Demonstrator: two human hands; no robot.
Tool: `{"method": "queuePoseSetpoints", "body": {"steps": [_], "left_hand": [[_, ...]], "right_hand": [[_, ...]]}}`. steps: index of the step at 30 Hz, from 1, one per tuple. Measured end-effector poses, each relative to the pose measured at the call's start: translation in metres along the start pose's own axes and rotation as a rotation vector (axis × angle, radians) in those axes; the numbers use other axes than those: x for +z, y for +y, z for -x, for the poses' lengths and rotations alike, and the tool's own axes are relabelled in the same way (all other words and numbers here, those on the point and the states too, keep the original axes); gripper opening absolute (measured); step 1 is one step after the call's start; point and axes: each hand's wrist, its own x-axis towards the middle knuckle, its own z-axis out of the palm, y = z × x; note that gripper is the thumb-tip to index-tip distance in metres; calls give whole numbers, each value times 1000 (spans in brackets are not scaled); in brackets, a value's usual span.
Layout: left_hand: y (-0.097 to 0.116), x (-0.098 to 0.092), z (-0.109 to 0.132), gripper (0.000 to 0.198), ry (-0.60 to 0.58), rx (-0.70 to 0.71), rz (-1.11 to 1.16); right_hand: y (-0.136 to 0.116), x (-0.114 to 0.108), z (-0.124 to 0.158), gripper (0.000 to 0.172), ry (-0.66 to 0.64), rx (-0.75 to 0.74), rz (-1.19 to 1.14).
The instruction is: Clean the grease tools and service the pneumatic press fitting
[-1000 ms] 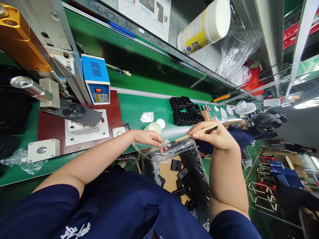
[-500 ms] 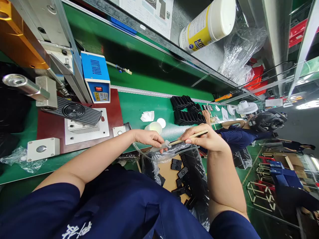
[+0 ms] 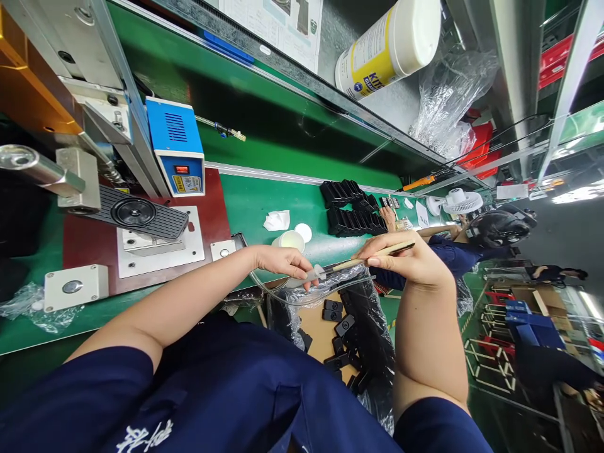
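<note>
My left hand is closed round a translucent plastic syringe barrel, its flanged end pointing right. In my right hand is a thin wooden-handled brush, pinched between thumb and fingers. The brush's narrow, darker end lies at the flanged end of the barrel; whether it is inside I cannot tell. A clear hose curves below my left hand and runs to the right under both hands. Behind the hands, on the green bench, stand a whitish tub and a round white lid.
Left stands a press fixture with a black speaker part, a blue box and white button boxes. Black trays sit farther along the bench. Below my hands is a plastic-lined carton with black parts. A co-worker sits right.
My right hand has moved right with the brush, drawing it back from the barrel so more of its narrow end shows. My left hand keeps its grip on the barrel.
</note>
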Motion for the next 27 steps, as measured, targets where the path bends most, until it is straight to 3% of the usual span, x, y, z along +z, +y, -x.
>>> {"method": "queuePoseSetpoints", "body": {"steps": [4,13,21,27], "left_hand": [[-1,-1,0,45,17,-13,-40],[-7,-1,0,43,26,-38,-71],[-10,3,1,41,97,-52,-45],[-8,2,2,42,147,-49,-88]], "right_hand": [[-4,-3,9,19,163,-5,33],[-16,22,2,32,103,123,87],[3,46,-3,30,241,219,-134],[16,46,-2,29,383,220,-276]]}}
